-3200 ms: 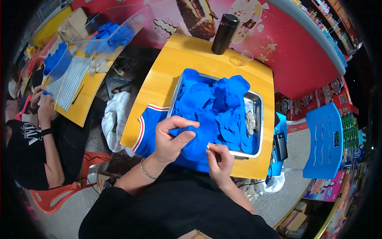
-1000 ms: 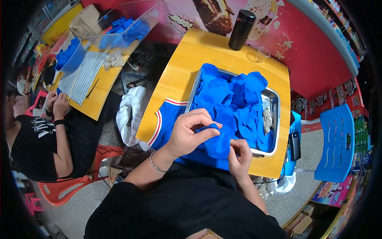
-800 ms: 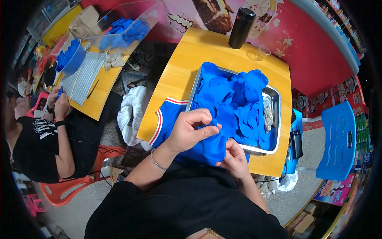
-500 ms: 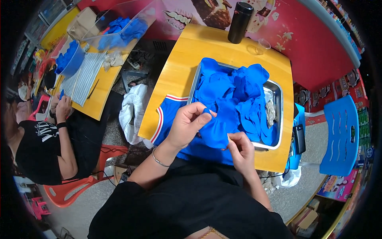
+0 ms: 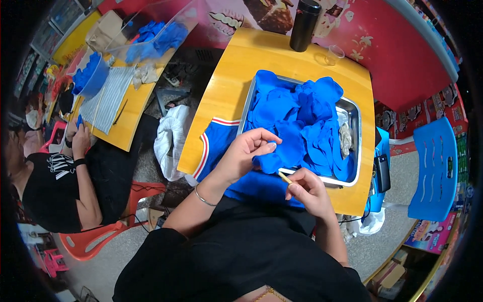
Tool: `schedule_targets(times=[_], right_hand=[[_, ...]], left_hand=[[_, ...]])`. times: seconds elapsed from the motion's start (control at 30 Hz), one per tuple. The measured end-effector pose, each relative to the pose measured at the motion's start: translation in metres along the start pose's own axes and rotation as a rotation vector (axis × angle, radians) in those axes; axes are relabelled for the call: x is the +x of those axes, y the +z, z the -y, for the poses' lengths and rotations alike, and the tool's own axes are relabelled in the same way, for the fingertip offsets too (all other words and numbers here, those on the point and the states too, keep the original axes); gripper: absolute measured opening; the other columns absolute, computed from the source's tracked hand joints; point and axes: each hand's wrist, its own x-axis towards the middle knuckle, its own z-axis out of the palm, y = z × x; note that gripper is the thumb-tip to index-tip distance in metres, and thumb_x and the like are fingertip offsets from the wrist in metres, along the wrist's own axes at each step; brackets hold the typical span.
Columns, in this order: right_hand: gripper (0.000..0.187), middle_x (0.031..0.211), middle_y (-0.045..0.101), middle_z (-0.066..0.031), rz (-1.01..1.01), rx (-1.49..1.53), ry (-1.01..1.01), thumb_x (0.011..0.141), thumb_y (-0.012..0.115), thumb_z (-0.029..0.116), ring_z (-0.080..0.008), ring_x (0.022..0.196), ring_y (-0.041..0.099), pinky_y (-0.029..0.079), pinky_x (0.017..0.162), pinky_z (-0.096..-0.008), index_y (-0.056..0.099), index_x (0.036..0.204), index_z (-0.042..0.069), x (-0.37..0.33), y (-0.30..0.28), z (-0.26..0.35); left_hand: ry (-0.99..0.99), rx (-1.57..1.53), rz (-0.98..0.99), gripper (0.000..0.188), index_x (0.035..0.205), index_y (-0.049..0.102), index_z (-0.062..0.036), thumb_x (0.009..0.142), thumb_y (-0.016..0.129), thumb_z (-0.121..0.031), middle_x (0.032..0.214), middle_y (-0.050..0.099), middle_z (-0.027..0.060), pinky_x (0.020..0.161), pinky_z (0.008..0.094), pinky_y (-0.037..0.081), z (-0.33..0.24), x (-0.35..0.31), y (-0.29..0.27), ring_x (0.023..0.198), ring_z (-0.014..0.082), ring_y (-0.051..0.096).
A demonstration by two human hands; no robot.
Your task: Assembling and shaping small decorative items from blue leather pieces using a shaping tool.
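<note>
Between the thumb and fingers of my left hand (image 5: 251, 151) is a small piece of blue fabric (image 5: 268, 162), rounded and curling at the edges. My right hand (image 5: 310, 189) pinches a short, thin, pale yellow stick (image 5: 285, 177); its whitish tip points at the fabric's lower edge, touching or very close. Just beyond my hands stands a metal tray (image 5: 356, 151) heaped with blue petal-shaped fabric pieces (image 5: 274, 108). A crumpled clear plastic bag (image 5: 345, 138) lies at the tray's right side. Blue cloth with red and white trim (image 5: 217, 146) is under my left forearm.
On my yellow table (image 5: 221, 85) are a black bottle (image 5: 305, 25) and a clear cup (image 5: 334, 54). A co-worker (image 5: 55, 186) sits left at another table, near a blue bowl (image 5: 93, 78). White sacking (image 5: 171, 143) lies between the tables; a blue chair (image 5: 432, 171) stands right.
My right fingers have drawn off the fabric's edge to the right, and the yellow stick now shows in them. The fabric looks more bunched up in my left hand.
</note>
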Motion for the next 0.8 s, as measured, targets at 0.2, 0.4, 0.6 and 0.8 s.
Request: schedule_targets(times=[0.2, 0.4, 0.6, 0.8], right_hand=[[0.014, 0.075, 0.059, -0.0040, -0.008, 0.181, 0.073, 0.092, 0.053, 0.015, -0.0046, 0.062, 0.052, 0.033, 0.050, -0.0165, 0.052, 0.099, 0.003, 0.001, -0.001, -0.001], [0.013, 0.076, 0.060, -0.0032, -0.026, 0.115, 0.039, 0.092, 0.053, 0.013, -0.0058, 0.063, 0.054, 0.038, 0.055, -0.0175, 0.052, 0.098, 0.001, 0.002, 0.005, -0.003], [0.011, 0.077, 0.062, -0.0050, -0.147, -0.319, -0.106, 0.088, 0.056, 0.006, -0.0102, 0.069, 0.060, 0.046, 0.063, -0.0221, 0.057, 0.094, -0.003, 0.005, 0.012, -0.001], [0.010, 0.076, 0.061, -0.0055, -0.109, -0.146, -0.109, 0.089, 0.055, 0.006, -0.0095, 0.068, 0.059, 0.045, 0.060, -0.0218, 0.057, 0.094, -0.002, 0.006, 0.020, -0.004]], left_hand=[[0.691, 0.371, -0.162, 0.046, 0.108, 0.058, 0.0018, 0.095, 0.042, -0.040, 0.098, 0.056, 0.0114, 0.086, 0.0276, 0.039, -0.005, -0.005, 0.015, 0.094, 0.0178, 0.053], [0.717, 0.567, -0.233, 0.021, 0.094, 0.065, -0.0014, 0.084, 0.065, -0.020, 0.085, 0.056, 0.0084, 0.069, 0.0260, 0.043, -0.014, -0.012, 0.022, 0.079, 0.0186, 0.054], [0.696, 0.572, -0.178, 0.016, 0.087, 0.069, -0.0027, 0.080, 0.069, -0.017, 0.076, 0.055, 0.0054, 0.062, 0.0238, 0.040, -0.013, -0.012, 0.014, 0.071, 0.0140, 0.050], [0.537, 0.418, -0.067, 0.016, 0.087, 0.070, -0.0035, 0.081, 0.069, -0.018, 0.069, 0.059, 0.0040, 0.057, 0.0227, 0.039, -0.017, -0.017, 0.013, 0.062, 0.0117, 0.050]])
